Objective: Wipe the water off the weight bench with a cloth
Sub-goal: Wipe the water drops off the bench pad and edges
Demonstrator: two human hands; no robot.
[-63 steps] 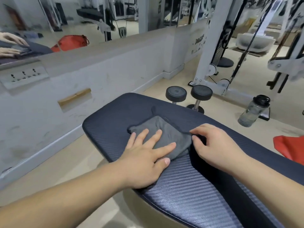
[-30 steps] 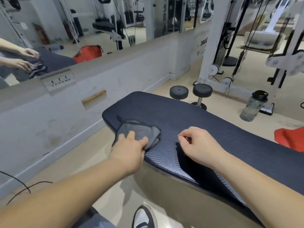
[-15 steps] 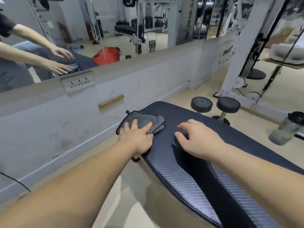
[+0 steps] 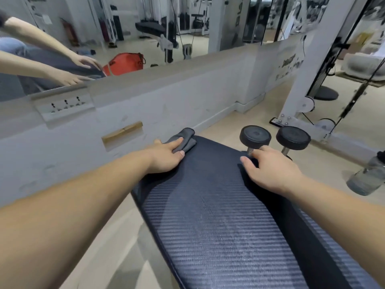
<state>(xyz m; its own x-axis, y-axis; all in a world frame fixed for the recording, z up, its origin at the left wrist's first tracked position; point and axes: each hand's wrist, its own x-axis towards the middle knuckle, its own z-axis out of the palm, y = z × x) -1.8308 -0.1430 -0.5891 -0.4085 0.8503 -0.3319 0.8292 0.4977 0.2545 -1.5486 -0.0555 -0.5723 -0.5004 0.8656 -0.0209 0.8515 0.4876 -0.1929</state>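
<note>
1. The grey cloth [image 4: 184, 139] lies folded at the far left corner of the desk [image 4: 218, 215], partly over its edge.
2. My left hand [image 4: 166, 156] presses flat on the cloth, fingers [image 4: 177, 142] stretched out, gripping nothing.
3. My right hand [image 4: 268, 170] rests on the desk's far right edge, fingers spread and loosely curved, holding nothing.
4. The water bottle [image 4: 368, 176] stands on the floor to the right; I cannot tell its contents.
5. Two dumbbells [image 4: 275, 137] stand just past the far edge.
</note>
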